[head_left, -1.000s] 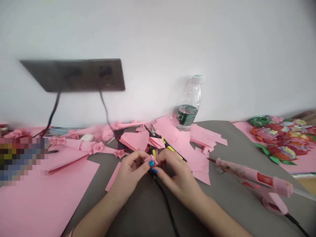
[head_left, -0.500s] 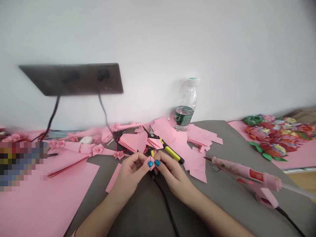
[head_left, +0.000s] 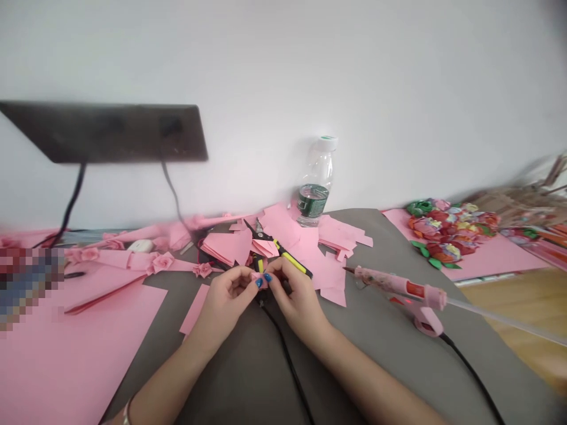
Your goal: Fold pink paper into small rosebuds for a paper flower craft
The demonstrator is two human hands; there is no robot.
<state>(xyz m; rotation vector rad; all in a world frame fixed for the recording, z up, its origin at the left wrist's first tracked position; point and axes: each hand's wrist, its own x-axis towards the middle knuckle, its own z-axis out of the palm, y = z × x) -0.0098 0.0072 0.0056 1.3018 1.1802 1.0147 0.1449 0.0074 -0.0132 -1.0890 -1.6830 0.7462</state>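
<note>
My left hand (head_left: pixel 230 301) and my right hand (head_left: pixel 295 295) meet over the grey table, thumbs almost touching. Between their pinched fingertips is a small folded pink paper piece (head_left: pixel 261 277), mostly covered by the fingers. Just beyond the hands lie scissors with black and yellow handles (head_left: pixel 293 257) and a stack of pink paper petals (head_left: pixel 228 245). A black cable (head_left: pixel 287 354) runs toward me from beneath the hands.
At right, a pink glue gun (head_left: pixel 394 286) rests on the table (head_left: pixel 376 354). A plastic bottle (head_left: pixel 314 183) stands near the wall. Colourful paper flowers (head_left: pixel 452 230) lie at far right, a large pink sheet (head_left: pixel 88 354) and pink roses (head_left: pixel 160 261) at left.
The view has swung to the right, so the table items appear further left. Both hands still pinch the small paper piece, with my right fingers slightly shifted over it.
</note>
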